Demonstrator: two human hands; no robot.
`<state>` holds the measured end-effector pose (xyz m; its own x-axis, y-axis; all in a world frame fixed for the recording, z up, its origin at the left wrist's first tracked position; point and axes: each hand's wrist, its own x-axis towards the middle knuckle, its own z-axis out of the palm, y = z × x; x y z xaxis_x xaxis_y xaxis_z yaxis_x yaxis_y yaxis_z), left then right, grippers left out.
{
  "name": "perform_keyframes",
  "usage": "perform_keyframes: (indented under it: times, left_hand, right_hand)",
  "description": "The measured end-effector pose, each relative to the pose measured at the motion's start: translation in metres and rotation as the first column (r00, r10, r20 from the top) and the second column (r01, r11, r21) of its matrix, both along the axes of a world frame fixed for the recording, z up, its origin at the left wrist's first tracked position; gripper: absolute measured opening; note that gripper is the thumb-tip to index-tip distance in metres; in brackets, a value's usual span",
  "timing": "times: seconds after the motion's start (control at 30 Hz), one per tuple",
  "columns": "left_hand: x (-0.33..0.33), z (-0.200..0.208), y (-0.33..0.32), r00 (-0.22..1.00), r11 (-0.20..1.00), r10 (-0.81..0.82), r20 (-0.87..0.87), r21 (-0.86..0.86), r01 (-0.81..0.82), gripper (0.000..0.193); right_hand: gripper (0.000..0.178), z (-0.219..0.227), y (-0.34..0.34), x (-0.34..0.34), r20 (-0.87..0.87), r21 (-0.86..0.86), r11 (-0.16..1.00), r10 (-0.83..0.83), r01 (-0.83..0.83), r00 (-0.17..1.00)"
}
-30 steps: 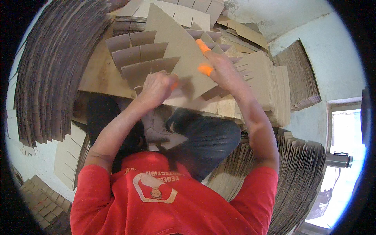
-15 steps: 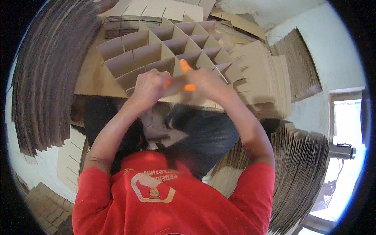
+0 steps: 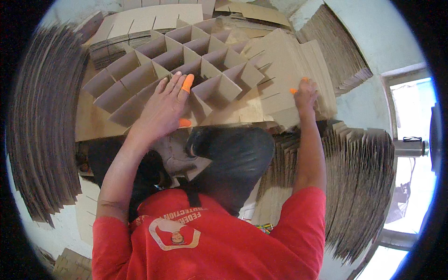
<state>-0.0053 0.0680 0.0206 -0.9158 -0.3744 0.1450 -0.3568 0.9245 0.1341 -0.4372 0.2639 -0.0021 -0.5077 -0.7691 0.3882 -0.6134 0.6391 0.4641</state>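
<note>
A cardboard divider grid (image 3: 179, 61) of interlocked slotted strips stands on the work surface in front of me. My left hand (image 3: 162, 106) rests at its near edge, fingers stretched out and thumb apart, touching the strips. Orange finger covers sit on its index finger and thumb. Over to the right, my right hand (image 3: 306, 97) is on a stack of flat slotted cardboard sheets (image 3: 284, 60). Its thumb and index finger, both with orange tips, are apart, and no sheet shows lifted in it.
Slotted strips lie in a pile (image 3: 140, 23) behind the grid. Tall cardboard stacks stand at the left (image 3: 44, 121), at the lower right (image 3: 357, 186) and against the right wall (image 3: 333, 46). The wooden work surface (image 3: 100, 123) ends just before my legs.
My right hand has left the grid's near edge and moved right to the sheet stack. My left hand has opened from a closed grip and lies on the grid. The view has shifted.
</note>
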Motion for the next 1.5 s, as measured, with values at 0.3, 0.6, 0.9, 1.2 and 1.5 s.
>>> perform_keyframes:
  times: [0.3, 0.6, 0.9, 1.2, 1.5]
  left_hand:
    - [0.064, 0.02, 0.0, 0.926, 0.994, 0.109, -0.36, 0.032, -0.105, 0.075]
    - [0.135, 0.005, 0.009, 0.846, 0.941, 0.336, -0.414, 0.117, -0.317, 0.058]
    - [0.145, 0.012, 0.018, 0.814, 0.965, 0.261, -0.519, 0.114, -0.236, 0.054]
    - [0.121, -0.045, 0.015, 0.804, 0.939, 0.274, -0.528, 0.329, -0.104, 0.03]
    - [0.108, -0.043, 0.018, 0.774, 0.955, 0.264, -0.575, 0.266, -0.129, 0.016]
  right_hand:
    - [0.035, 0.033, -0.015, 0.008, 0.49, -0.397, 0.843, -0.141, 0.364, 0.86]
    - [0.047, 0.018, -0.002, -0.006, 0.312, -0.474, 0.88, 0.154, 0.014, 0.938]
    - [0.042, 0.144, -0.033, 0.067, -0.156, -0.752, 0.518, 0.46, -0.407, 0.874]
    - [0.059, 0.197, -0.084, 0.249, 0.273, -0.687, 0.412, 0.91, -0.598, 0.313]
    - [0.059, 0.176, -0.105, 0.302, 0.586, -0.641, 0.615, 0.779, -0.46, 0.225]
